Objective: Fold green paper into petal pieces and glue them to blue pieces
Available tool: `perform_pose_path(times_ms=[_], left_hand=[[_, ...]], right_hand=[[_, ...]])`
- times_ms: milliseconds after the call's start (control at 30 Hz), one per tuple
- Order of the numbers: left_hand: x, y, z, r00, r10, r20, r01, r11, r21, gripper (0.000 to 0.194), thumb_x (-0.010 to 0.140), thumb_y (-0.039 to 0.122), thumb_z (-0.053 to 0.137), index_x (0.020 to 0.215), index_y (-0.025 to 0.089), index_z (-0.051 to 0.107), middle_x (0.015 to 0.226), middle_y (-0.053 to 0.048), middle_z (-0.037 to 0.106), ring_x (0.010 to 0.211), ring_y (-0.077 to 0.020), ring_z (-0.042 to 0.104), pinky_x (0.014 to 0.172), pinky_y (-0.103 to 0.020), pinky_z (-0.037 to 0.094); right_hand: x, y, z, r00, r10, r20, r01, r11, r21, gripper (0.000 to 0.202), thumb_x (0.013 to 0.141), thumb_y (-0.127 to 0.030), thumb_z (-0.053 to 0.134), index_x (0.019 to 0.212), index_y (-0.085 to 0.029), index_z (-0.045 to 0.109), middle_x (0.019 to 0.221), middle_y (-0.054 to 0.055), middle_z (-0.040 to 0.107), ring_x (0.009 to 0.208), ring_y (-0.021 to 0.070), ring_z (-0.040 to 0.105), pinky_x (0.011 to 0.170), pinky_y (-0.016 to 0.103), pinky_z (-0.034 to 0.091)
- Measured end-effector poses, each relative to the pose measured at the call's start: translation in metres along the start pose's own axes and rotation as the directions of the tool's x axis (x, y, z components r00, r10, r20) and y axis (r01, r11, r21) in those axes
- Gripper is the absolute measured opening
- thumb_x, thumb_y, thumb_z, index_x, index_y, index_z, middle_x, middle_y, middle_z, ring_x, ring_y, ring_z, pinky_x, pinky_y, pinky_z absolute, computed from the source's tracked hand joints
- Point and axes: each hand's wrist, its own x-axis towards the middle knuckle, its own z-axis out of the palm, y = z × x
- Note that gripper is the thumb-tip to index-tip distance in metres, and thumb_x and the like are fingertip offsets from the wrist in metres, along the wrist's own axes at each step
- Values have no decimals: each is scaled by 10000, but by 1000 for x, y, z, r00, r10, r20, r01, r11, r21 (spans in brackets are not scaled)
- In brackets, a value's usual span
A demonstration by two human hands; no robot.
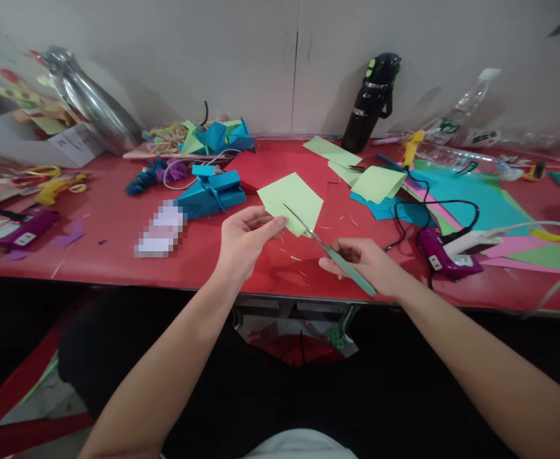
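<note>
My left hand (248, 239) pinches the lower left edge of a light green sheet of paper (293, 194) between thumb and fingers. In my right hand (363, 260) is a pair of scissors (346, 264) with a grey-green handle. The blades point up and left and reach over the sheet's lower part, close to my left thumb. Whether the blades are cutting the paper, I cannot tell. Thin paper slivers lie on the red tabletop (203, 258) below. Left of the sheet sits folded blue paper (215, 191).
More light green paper (378, 183) lies at the right, near a purple power strip (446, 252) with trailing cords. A black bottle (370, 102) stands at the back, with clear plastic bottles (466, 162) beyond it. A steel jug (93, 99) and a yellow glue gun (60, 186) are on the left.
</note>
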Motion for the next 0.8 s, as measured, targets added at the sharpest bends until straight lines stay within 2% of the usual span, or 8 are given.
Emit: perform_pose_path(times_ms=[300,533,800], left_hand=[[-1,2,0,999,47,-3,-47,999,15,247,695,282,884,900,183,788,823,-36,781,718,-140,724,675,-228,620],[-1,3,0,998,54,-15,-53,997,63,255,695,305,880,896,181,785,822,-41,782,702,-146,724,659,-237,623],[-2,5,1,997,69,-19,-67,995,78,249,686,303,887,883,187,788,810,-34,777,696,-143,722,654,-234,626]], right_hand=[[0,0,1,1000,12,9,-13,999,35,355,795,-471,799,724,-195,586,633,-32,566,608,126,529,583,275,399],[0,-3,1,1000,13,21,-14,997,72,367,787,-460,809,690,-191,578,615,-33,582,595,116,556,592,257,449],[-1,-3,1,1000,17,6,-18,999,43,374,763,-467,825,685,-191,585,606,-31,576,586,119,544,571,259,433]])
